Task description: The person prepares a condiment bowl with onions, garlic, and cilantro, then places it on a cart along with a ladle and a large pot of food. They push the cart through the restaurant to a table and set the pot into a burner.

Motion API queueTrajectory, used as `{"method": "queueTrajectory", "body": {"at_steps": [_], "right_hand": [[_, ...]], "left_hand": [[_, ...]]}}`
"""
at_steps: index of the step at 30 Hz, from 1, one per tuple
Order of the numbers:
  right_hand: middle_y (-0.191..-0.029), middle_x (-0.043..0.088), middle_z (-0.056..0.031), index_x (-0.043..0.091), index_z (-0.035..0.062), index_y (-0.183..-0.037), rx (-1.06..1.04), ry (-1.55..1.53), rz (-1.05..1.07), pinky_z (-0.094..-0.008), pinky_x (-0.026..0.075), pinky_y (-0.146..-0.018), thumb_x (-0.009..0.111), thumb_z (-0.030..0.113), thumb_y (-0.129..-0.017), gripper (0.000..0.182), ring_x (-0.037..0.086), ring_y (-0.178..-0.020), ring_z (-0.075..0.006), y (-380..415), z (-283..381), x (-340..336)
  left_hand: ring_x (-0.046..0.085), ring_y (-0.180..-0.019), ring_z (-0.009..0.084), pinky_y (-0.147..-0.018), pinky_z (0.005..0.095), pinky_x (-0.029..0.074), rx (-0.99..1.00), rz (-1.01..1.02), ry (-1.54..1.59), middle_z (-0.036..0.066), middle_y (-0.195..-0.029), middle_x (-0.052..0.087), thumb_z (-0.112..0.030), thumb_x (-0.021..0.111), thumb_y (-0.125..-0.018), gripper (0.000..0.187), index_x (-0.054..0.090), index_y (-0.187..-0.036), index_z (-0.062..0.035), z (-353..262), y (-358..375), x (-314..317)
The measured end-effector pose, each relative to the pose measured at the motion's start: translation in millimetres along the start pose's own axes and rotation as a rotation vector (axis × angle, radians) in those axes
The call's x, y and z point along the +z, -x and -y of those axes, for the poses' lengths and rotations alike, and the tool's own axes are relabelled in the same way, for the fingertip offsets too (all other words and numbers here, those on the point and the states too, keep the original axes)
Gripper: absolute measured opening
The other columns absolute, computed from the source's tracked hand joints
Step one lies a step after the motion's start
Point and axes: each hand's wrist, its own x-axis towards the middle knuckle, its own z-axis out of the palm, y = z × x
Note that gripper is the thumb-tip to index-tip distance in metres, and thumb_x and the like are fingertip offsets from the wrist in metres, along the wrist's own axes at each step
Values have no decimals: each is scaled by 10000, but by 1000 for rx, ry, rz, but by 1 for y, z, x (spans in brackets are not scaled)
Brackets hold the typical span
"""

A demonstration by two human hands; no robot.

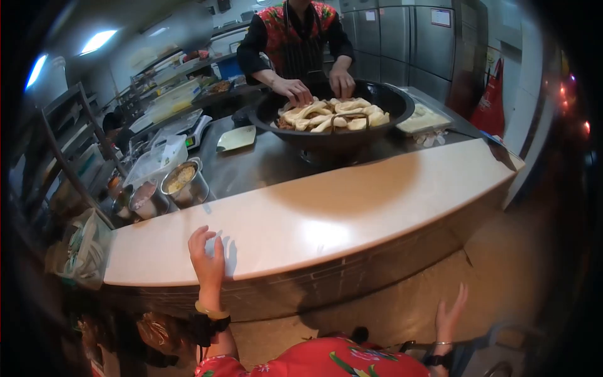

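Observation:
My left hand [208, 256] hovers above the front edge of the pale counter [295, 232], its fingers loosely bent and apart, nothing in them. A bangle and a dark band circle that wrist. Lower right, my right hand [450, 316] is held out over the floor with thumb and fingers spread, also holding nothing. Beyond the counter stands a large black bowl [336, 141] with thick pale folded strips [339, 115], perhaps dough, over something brown. A co-worker's two hands [295, 89] rest on the strips at the bowl's far side.
Metal tubs [186, 182] of food stand at the counter's left end, near a scale [198, 131] and a pale square dish [236, 139]. A plastic basket [80, 248] sits at far left. Right of the bowl lies a tray [426, 119]. Steel refrigerators [433, 44] stand behind.

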Motion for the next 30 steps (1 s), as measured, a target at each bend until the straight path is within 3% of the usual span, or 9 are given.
{"method": "queueTrajectory", "body": {"at_steps": [4, 9, 14, 16, 17, 22, 24, 28, 30], "right_hand": [[-1371, 314, -203, 378, -2, -1278, -96, -181, 0, -398, 239, -1054, 544, 2, -745, 558, 299, -1279, -350, -93, 57, 2], [-1255, 460, -193, 503, -24, -1121, -487, -367, -55, -396, 341, -987, 524, -18, -748, 374, 438, -1177, -326, -175, 114, 21], [-1130, 546, -191, 548, -19, -1023, -518, -602, -7, -388, 400, -927, 530, 0, -745, 280, 524, -1061, -329, -208, 148, 66], [-1037, 582, -183, 556, -13, -997, -567, -630, 207, -381, 433, -871, 540, 15, -744, 256, 561, -981, -327, -215, 158, 69], [-953, 599, -177, 569, -12, -953, -659, -590, 182, -365, 460, -796, 531, 9, -739, 219, 584, -883, -314, -223, 179, 58], [-912, 597, -177, 579, -23, -917, -996, -596, 35, -342, 475, -708, 506, -28, -707, 221, 578, -785, -302, -265, 281, 7], [-921, 589, -182, 575, -39, -923, -1203, -451, 52, -353, 478, -682, 574, 19, -708, 223, 572, -769, -319, -274, 321, 6], [-852, 566, -163, 571, -25, -873, -1310, -336, 20, -354, 463, -648, 651, 107, -697, 233, 545, -739, -311, -267, 384, 44], [-818, 549, -158, 549, -19, -860, -1236, -47, 237, -364, 438, -668, 677, 103, -692, 244, 526, -741, -325, -259, 405, 58]], "left_hand": [[484, -1051, 333, -907, 389, 383, -114, -7, -29, 172, -1086, 546, -5, 590, -755, 131, 565, -883, -1, -7, -2, 22], [486, -1045, 334, -902, 394, 383, -82, -76, -317, 181, -1069, 544, 5, 572, -757, 116, 550, -870, 16, -15, 1, 27], [500, -1022, 336, -888, 390, 396, -69, -61, -360, 180, -1049, 552, 29, 557, -755, 112, 546, -866, 17, -18, -2, 29], [509, -1011, 335, -883, 386, 401, -66, -60, -337, 178, -1043, 555, 40, 551, -756, 113, 545, -866, 16, -17, -2, 29], [517, -1002, 330, -880, 381, 406, -72, -69, -300, 176, -1039, 558, 49, 542, -757, 112, 545, -864, 15, -17, -2, 28], [527, -1009, 307, -895, 371, 405, -117, -110, -186, 163, -1036, 566, 68, 512, -772, 115, 536, -872, 17, -15, -1, 26], [525, -1015, 305, -903, 372, 401, -146, -110, -161, 162, -1040, 564, 70, 504, -775, 112, 533, -869, 17, -15, 0, 23], [521, -1026, 300, -920, 381, 391, -213, -125, -50, 162, -1048, 561, 72, 482, -785, 101, 523, -860, 20, -11, 1, 21], [519, -1026, 298, -921, 382, 390, -233, -126, -2, 165, -1047, 560, 70, 479, -788, 97, 520, -860, 19, -10, 1, 20]]}}
